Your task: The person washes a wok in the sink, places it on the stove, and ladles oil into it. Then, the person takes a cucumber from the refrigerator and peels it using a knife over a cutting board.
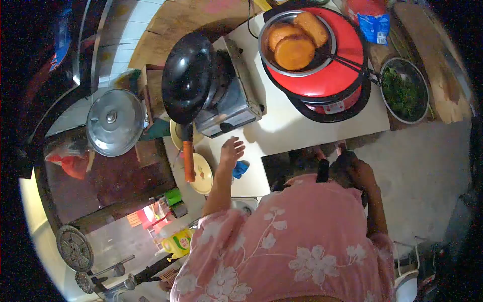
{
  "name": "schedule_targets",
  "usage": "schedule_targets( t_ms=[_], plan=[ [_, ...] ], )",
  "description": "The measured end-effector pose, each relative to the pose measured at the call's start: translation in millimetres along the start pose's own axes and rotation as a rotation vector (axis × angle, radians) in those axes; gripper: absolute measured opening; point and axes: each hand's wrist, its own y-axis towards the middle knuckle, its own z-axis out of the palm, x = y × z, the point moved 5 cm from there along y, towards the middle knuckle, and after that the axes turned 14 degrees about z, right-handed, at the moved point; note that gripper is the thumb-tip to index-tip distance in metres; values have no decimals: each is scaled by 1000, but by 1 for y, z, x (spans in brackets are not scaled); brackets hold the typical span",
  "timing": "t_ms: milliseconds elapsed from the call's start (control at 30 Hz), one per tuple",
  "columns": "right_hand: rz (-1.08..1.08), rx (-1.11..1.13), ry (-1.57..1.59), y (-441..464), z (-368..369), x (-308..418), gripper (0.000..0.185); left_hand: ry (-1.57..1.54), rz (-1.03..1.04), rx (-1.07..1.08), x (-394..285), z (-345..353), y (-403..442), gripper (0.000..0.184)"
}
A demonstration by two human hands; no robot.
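My left hand (232,150) is held over the front of the white counter, empty, its fingers apart. A crumpled blue thing (240,169) lies just beside its wrist. Left of it, the orange wooden handle (188,162) of a black wok (186,75) points toward me. The wok leans tilted against a silver gas stove (229,113). My right hand (361,173) is low by my body, off the counter's front edge, its fingers closed round a dark thing (344,160) whose kind I cannot make out. A black handle-like piece (323,171) shows nearby in front of my pink shirt.
A metal bowl (264,48) of flat orange-brown fried cakes (294,52) sits on a red round cooker (322,83), with a long-handled utensil across its rim. At right stands a bowl of leafy greens (402,93). A yellow plate (202,173) and silver lid (114,122) are at left.
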Motion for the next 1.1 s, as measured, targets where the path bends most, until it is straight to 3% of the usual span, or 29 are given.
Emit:
schedule_targets(
  t_ms=[33, 67, 133, 200, 267, 367, 500, 567, 600, 667, 767, 833, 933, 1100],
  plan=[
    [-17, 0, 28, 4, -1, 2, 26, 214, 90, 27, -17, 10, -18, 30],
    [-36, 0, 53, 8, -1, 5, 27, 207, 99, 16, -31, 15, -33, 30],
    [-8, 55, 24, 15, -1, 5, 26, 514, 430, 48, -70, 28, -61, 23],
    [8, 106, -20, 21, -1, 12, 26, 859, 825, -57, -112, 24, -88, 18],
    [-356, 98, -251, 17, -2, 37, 25, 939, 1068, -225, -157, 23, -124, 14],
    [-295, 27, -359, 49, 17, 3, 25, 1263, 1006, -496, -192, -6, -149, 22],
    [-275, -3, -365, 38, 0, 43, 27, 1289, 926, -557, -185, -47, -147, 35],
    [-346, 125, -63, 48, 8, 39, 32, 1364, 535, -381, -163, -63, -131, 46],
    [-361, 113, -83, 58, 15, 29, 32, 1362, 601, -341, -158, -66, -127, 50],
    [-347, 68, -593, 81, 27, 5, 33, 1384, 601, -328, -152, -68, -123, 49],
    [-339, 19, -651, 69, 20, 37, 33, 1384, 631, -328, -151, -67, -125, 43],
    [-226, 11, -377, 31, 1, 63, 31, 1425, 630, -335, -154, -65, -128, 39],
    [-95, 104, -426, 14, -3, 69, 31, 1483, 671, -422, -152, -71, -124, 37],
    [-51, 133, -454, 6, -1, 75, 31, 1449, 745, -468, -157, -78, -129, 35]
  ],
)
